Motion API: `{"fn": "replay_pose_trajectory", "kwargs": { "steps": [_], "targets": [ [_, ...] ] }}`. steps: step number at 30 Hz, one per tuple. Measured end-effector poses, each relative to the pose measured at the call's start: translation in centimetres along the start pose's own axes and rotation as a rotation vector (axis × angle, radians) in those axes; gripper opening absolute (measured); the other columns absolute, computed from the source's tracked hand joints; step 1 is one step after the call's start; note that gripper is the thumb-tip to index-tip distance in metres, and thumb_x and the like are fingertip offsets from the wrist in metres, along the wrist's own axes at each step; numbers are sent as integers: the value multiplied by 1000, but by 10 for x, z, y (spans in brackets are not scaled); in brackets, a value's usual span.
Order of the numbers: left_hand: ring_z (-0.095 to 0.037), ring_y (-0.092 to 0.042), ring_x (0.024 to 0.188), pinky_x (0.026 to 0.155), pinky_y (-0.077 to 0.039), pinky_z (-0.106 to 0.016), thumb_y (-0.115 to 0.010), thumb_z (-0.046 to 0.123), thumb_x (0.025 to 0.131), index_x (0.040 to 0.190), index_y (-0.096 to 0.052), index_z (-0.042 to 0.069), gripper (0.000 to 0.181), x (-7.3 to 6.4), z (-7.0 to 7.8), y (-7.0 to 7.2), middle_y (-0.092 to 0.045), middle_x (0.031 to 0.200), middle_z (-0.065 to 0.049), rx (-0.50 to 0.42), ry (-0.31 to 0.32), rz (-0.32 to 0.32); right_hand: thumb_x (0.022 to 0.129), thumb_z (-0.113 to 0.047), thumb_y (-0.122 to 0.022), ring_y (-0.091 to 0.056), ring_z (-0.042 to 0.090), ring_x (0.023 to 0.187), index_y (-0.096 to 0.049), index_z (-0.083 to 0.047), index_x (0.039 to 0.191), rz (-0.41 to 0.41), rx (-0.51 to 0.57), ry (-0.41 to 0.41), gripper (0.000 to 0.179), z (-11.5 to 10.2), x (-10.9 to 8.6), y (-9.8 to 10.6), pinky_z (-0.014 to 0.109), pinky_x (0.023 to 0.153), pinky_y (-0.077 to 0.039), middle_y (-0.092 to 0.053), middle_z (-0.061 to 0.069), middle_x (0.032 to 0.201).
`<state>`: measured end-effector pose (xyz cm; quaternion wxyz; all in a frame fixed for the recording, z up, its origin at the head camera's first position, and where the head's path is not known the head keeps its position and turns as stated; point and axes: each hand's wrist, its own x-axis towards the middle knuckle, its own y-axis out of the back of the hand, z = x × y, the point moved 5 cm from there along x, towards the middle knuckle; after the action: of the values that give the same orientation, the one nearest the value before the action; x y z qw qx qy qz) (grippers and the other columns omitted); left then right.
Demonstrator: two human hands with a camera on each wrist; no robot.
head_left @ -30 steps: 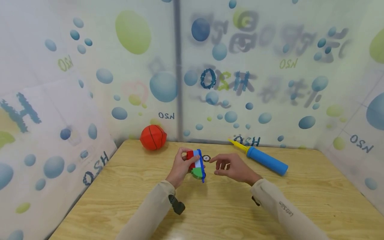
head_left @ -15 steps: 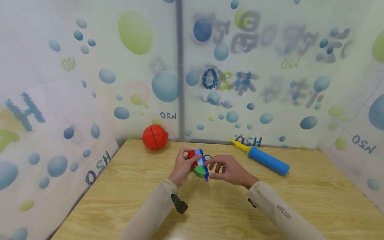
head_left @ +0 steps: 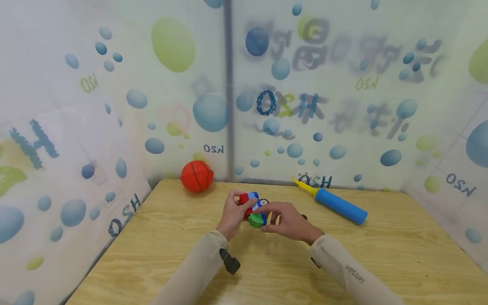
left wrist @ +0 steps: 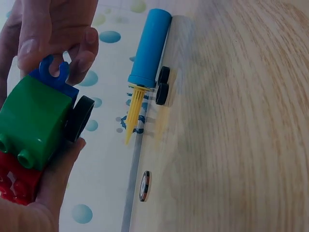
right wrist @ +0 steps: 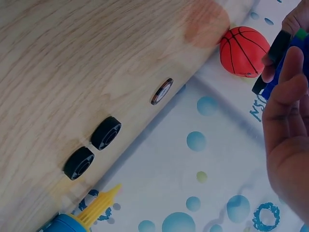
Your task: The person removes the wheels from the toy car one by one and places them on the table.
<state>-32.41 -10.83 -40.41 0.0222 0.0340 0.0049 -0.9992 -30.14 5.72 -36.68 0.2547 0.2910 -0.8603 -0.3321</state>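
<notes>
Hands met at the middle of the bench (head_left: 160, 237), both on the toy block car (head_left: 253, 209). Your left hand (head_left: 233, 214) had its grip clenched round the car from the 9 o'clock side, the red and green blocks against the palm, as the left wrist view showed (left wrist: 30, 126). Your right hand (head_left: 286, 221) came in from 3 o'clock, and its fingertips (left wrist: 82, 46) pinched the blue base by its hook. A black wheel (left wrist: 78, 118) sat on the car's side, just beside your left thumb. Much of the car was hidden behind your fingers in the head view, and the right wrist view caught only a sliver of blue and black at its edge (right wrist: 277, 58), so you could not tell how many wheels it carried.

Two loose black wheels (right wrist: 91, 147) lay side by side on the bench at about 2 o'clock from your hands, near the yellow nozzle of the blue pump (head_left: 337, 204); the head view showed barely one dark speck of them. A small round disc (right wrist: 161, 91) stood on edge near the back wall, its face too small to read. The orange ball (head_left: 196, 176) rested at 11 o'clock against the back wall. The pump's far end was cut off in both wrist views.
</notes>
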Motion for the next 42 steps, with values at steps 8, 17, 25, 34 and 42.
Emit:
{"fn": "replay_pose_trajectory", "kwargs": {
  "steps": [8,17,25,34,42],
  "targets": [
    [-24,-69,94,77,-62,-32,-71,28,94,121,-42,11,43,-2,-2,0,-62,122,-22,-12,0,37,85,-19,-80,-61,3,70,-68,-17,128,13,-58,10,44,-1,3,-3,20,67,-55,-73,3,109],
    [-18,-66,91,77,-61,-28,-59,32,101,131,-39,12,42,-2,-4,-3,-60,124,-20,-50,21,-1,88,-17,-77,-62,4,75,-69,-17,126,46,-58,-6,39,1,3,-3,20,69,-55,-74,3,113],
    [-27,-73,98,88,-61,-42,-48,33,106,142,-39,13,43,-4,-1,-2,-58,134,-25,6,-35,-114,89,-15,-76,-66,10,83,-70,-17,125,119,36,-53,37,12,-1,2,21,74,-57,-74,5,116],
    [-30,-62,114,91,-58,-46,-57,34,102,143,-46,27,43,-4,3,4,-55,134,-16,205,-174,-148,94,-13,-69,-72,20,98,-65,-16,132,90,175,-115,38,27,-7,4,27,84,-60,-67,14,131],
    [-27,-50,129,103,-48,-48,-55,28,103,141,-53,29,38,-8,15,2,-50,147,-5,352,-438,-195,99,-11,-62,-71,23,100,-58,-11,140,28,367,-121,41,30,-10,8,32,83,-62,-62,22,129]
  ]
}}
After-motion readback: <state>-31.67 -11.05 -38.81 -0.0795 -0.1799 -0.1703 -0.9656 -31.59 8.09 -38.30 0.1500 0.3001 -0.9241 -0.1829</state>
